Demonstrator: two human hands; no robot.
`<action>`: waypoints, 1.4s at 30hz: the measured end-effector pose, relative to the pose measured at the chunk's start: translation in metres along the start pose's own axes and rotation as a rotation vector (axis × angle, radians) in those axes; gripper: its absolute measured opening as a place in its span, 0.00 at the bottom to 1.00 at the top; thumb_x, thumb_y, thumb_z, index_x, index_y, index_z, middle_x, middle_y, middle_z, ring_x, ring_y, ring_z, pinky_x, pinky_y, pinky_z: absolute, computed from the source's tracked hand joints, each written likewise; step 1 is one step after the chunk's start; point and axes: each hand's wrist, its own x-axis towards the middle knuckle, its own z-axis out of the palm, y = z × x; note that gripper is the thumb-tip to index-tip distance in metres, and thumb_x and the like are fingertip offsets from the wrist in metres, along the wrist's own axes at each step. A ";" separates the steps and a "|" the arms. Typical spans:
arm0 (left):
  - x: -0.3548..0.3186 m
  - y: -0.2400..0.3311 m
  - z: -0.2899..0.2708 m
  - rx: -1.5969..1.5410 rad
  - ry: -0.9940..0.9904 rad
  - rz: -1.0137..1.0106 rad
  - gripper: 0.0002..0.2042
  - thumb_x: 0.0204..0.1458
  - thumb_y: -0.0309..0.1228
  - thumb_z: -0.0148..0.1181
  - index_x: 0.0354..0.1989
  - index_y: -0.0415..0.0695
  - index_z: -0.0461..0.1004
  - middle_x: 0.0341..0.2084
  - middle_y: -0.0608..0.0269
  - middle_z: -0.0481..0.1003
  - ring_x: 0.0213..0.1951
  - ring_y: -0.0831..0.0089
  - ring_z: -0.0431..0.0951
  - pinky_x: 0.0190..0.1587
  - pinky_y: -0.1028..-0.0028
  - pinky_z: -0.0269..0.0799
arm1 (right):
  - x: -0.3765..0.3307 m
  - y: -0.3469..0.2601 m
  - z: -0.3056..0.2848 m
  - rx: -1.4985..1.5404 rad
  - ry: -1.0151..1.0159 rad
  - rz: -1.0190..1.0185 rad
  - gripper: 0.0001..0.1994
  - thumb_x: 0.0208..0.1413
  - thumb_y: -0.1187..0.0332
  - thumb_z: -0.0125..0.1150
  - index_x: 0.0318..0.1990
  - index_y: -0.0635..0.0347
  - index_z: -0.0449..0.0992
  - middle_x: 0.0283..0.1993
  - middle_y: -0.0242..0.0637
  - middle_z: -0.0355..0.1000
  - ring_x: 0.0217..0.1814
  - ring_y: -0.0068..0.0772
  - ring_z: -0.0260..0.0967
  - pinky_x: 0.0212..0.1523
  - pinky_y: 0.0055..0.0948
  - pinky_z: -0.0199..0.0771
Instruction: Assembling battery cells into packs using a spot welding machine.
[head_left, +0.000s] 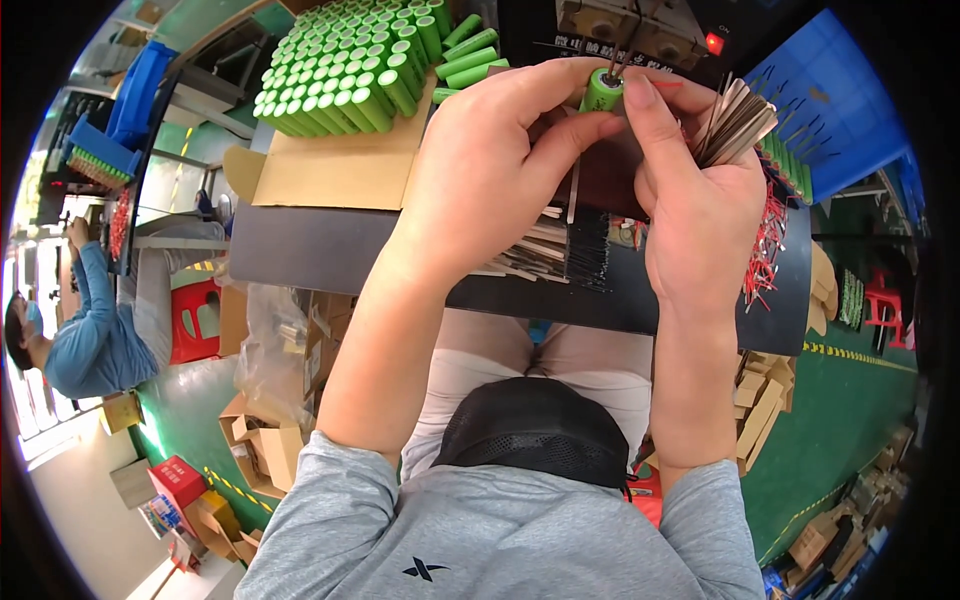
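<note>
Left hand [480, 165] narrow, thumb and forefinger pinched round a green cylindrical cell [601, 95], at 1 o'clock; smooth wrapper, round end facing up, slightly tilted. Right hand [700, 205] closed on a fanned bundle of flat metal strips [738, 122] at 2 o'clock, thin, stiff, dull silver; its thumb tip is at the cell's edge. Two slim metal prongs [622, 48] point down at the cell's end, contact cannot be told. Dark machine behind, red lit switch [714, 43] between 1 and 2 o'clock.

Containers: shallow tan cardboard tray [330, 185] at 11 o'clock, matte, flap out at one side, packed rows of upright green cells [345, 75] at its far part; loose cells [472, 60] lie on their sides just beside, 12 o'clock. Blue plastic bin [850, 80] at 2 o'clock, smooth walls; cells with black leads [788, 168] line its near edge, inside or beside cannot be told. Another blue bin [105, 155] at 10 o'clock, small pieces in rows. Open cardboard box [275, 450] at 8 o'clock, crumpled clear plastic [275, 335] above it.

Dark flat desk [330, 245], rounded corner: more loose strips [535, 255] near centre, thin black pieces [588, 255] next to them, tangled red wires [768, 250] toward 3 o'clock
</note>
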 end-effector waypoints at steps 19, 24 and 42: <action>-0.001 0.001 0.001 -0.030 0.009 -0.014 0.15 0.55 0.28 0.70 0.50 0.37 0.80 0.28 0.52 0.79 0.28 0.61 0.78 0.34 0.67 0.74 | 0.000 0.002 0.001 -0.019 0.024 -0.010 0.08 0.63 0.70 0.69 0.46 0.64 0.83 0.26 0.20 0.71 0.17 0.06 0.48 0.18 0.17 0.40; -0.002 -0.001 0.001 -0.071 0.004 -0.046 0.14 0.55 0.27 0.69 0.49 0.37 0.80 0.27 0.51 0.79 0.26 0.63 0.77 0.32 0.68 0.74 | 0.001 0.002 0.001 -0.016 0.015 -0.002 0.08 0.63 0.71 0.70 0.46 0.64 0.83 0.26 0.20 0.71 0.17 0.06 0.48 0.18 0.17 0.40; -0.002 0.010 -0.006 0.060 -0.068 -0.084 0.13 0.60 0.25 0.65 0.53 0.39 0.80 0.32 0.66 0.83 0.33 0.81 0.79 0.38 0.78 0.77 | 0.001 0.002 -0.004 0.004 -0.021 0.016 0.08 0.62 0.70 0.71 0.43 0.66 0.84 0.40 0.34 0.84 0.40 0.17 0.77 0.45 0.19 0.74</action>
